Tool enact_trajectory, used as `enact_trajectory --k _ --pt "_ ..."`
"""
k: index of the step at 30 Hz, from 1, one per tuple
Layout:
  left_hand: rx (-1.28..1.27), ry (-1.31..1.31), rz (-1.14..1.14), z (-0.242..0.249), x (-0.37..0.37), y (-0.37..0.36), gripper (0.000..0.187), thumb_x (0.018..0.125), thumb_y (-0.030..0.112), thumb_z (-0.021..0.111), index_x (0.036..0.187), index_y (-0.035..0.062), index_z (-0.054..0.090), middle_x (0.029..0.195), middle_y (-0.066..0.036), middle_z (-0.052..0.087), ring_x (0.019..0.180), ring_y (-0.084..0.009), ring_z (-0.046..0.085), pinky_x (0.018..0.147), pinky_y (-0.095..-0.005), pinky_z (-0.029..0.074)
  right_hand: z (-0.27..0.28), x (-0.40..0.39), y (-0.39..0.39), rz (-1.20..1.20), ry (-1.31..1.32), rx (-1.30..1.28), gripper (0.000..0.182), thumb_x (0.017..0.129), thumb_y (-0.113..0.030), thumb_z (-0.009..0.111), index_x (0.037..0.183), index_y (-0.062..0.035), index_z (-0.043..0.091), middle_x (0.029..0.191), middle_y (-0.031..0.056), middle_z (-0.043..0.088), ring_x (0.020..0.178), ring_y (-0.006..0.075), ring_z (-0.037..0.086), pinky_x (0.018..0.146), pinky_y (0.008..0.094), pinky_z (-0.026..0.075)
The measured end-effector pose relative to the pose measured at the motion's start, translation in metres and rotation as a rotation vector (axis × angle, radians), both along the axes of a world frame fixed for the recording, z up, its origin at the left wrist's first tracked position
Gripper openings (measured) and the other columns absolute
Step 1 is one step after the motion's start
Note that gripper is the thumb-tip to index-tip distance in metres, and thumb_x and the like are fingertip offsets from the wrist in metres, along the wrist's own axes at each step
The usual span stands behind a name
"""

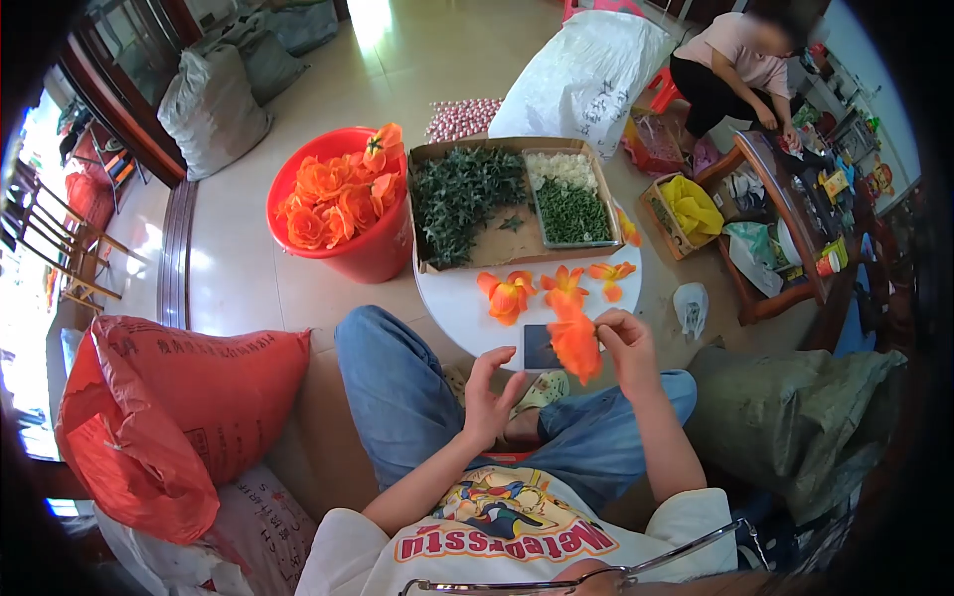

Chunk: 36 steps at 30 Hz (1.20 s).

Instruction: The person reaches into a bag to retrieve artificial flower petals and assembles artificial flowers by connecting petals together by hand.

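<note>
An orange artificial flower [574,343] is pinched at its edge by my right hand [628,350], above the near side of a round white table [452,308]. My left hand [487,402] is just left of it, fingers apart and holding nothing. Beneath the flower lies a dark, flat rectangular object [537,348] with a pale edge, partly hidden. Beyond it sit several loose orange-yellow petal pieces [509,296]. A cardboard box [477,260] at the table's far side contains green leaf pieces [462,204] and a clear tray [574,241] of small green and whitish parts.
Left of the table stands a red bucket [348,260] full of orange flowers. A red sack [199,397] and a dark green sack [795,422] flank me. A white sack [576,79] lies beyond the table. Another person [740,65] sits at far right by a wooden table [785,209].
</note>
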<state>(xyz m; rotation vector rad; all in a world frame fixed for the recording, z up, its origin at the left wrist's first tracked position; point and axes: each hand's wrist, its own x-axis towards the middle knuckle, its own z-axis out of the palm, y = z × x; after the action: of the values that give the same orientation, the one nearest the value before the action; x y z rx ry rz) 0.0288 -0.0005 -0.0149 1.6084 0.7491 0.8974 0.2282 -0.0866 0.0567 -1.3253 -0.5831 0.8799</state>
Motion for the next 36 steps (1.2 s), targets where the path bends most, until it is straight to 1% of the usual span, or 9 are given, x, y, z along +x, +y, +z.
enact_trajectory --k 1,5,8,14,17,20,25,29,36 --pt "-0.036 -0.037 -0.009 0.006 0.002 0.000 0.030 0.080 -0.001 0.067 0.108 0.0010 0.058 0.112 -0.011 0.061 0.105 -0.0207 0.059 0.092 -0.0314 0.046 0.001 0.001 -0.005 0.028 0.243 0.064 0.011 0.092 -0.009 0.058 0.098 -0.0005 0.062 0.094 0.0041 0.065 0.091 0.0125 0.060 0.077 0.0276 0.049" --pt "0.056 -0.160 -0.031 0.048 0.010 -0.001 0.025 0.082 -0.003 0.064 0.107 0.0010 0.059 0.111 -0.011 0.062 0.100 -0.0207 0.060 0.088 -0.0303 0.046 0.000 -0.014 -0.017 -0.045 0.840 0.175 0.028 0.095 -0.020 0.055 0.116 -0.0014 0.056 0.103 0.0081 0.064 0.100 0.0194 0.062 0.088 0.0365 0.052" --pt "0.146 -0.223 -0.039 0.081 0.009 0.001 0.022 0.081 -0.002 0.067 0.102 0.0018 0.062 0.105 -0.011 0.065 0.094 -0.0232 0.062 0.083 -0.0306 0.048 -0.008 -0.017 -0.027 0.062 0.579 0.058 0.011 0.093 -0.010 0.057 0.096 -0.0010 0.062 0.098 0.0077 0.064 0.091 0.0121 0.062 0.079 0.0272 0.050" --pt "0.369 -0.141 -0.112 0.112 -0.003 -0.002 0.019 0.074 -0.005 0.070 0.090 0.0025 0.065 0.095 -0.011 0.065 0.085 -0.0222 0.063 0.073 -0.0294 0.050 0.003 -0.039 -0.029 -0.103 -0.150 0.129 0.008 0.092 0.001 0.054 0.093 0.0026 0.061 0.083 0.0035 0.059 0.075 0.0087 0.055 0.069 0.0222 0.046" --pt "0.486 -0.116 -0.129 0.110 -0.003 -0.006 0.025 0.070 -0.002 0.076 0.092 0.0045 0.067 0.094 -0.009 0.065 0.082 -0.0237 0.062 0.070 -0.0301 0.050 0.006 -0.044 -0.030 -0.100 -0.413 0.120 0.007 0.091 0.001 0.055 0.092 0.0032 0.061 0.082 0.0032 0.059 0.074 0.0086 0.055 0.067 0.0221 0.044" --pt "0.561 -0.043 -0.163 0.107 -0.003 -0.005 0.032 0.066 0.005 0.080 0.096 0.0066 0.068 0.099 -0.008 0.064 0.085 -0.0239 0.060 0.072 -0.0316 0.049 0.007 -0.047 -0.030 -0.074 -0.480 0.104 0.007 0.091 0.001 0.055 0.091 0.0029 0.062 0.082 0.0028 0.058 0.073 0.0075 0.055 0.066 0.0213 0.043" --pt "0.569 0.114 -0.257 0.109 -0.005 0.010 0.033 0.069 0.021 0.079 0.099 0.0090 0.070 0.113 -0.008 0.060 0.098 -0.0256 0.054 0.080 -0.0353 0.046 -0.005 -0.045 -0.031 0.018 -0.017 0.059 0.010 0.094 -0.006 0.055 0.089 0.0002 0.061 0.080 0.0000 0.058 0.072 0.0045 0.053 0.064 0.0195 0.043" --pt "0.543 0.213 -0.193 0.114 -0.005 0.013 0.030 0.071 0.028 0.077 0.094 0.0084 0.071 0.118 -0.008 0.059 0.108 -0.0262 0.050 0.090 -0.0387 0.039 -0.014 -0.044 -0.032 0.073 0.305 0.088 0.013 0.094 -0.012 0.055 0.087 -0.0023 0.059 0.080 -0.0019 0.059 0.072 0.0031 0.053 0.064 0.0186 0.043" --pt "0.346 0.312 -0.251 0.113 -0.005 0.013 0.019 0.073 0.023 0.073 0.083 0.0066 0.071 0.118 -0.004 0.061 0.115 -0.0238 0.047 0.100 -0.0391 0.029 -0.018 -0.044 -0.032 0.156 0.319 0.056 0.013 0.094 -0.012 0.056 0.086 -0.0023 0.058 0.080 -0.0021 0.058 0.073 0.0031 0.052 0.067 0.0183 0.043"
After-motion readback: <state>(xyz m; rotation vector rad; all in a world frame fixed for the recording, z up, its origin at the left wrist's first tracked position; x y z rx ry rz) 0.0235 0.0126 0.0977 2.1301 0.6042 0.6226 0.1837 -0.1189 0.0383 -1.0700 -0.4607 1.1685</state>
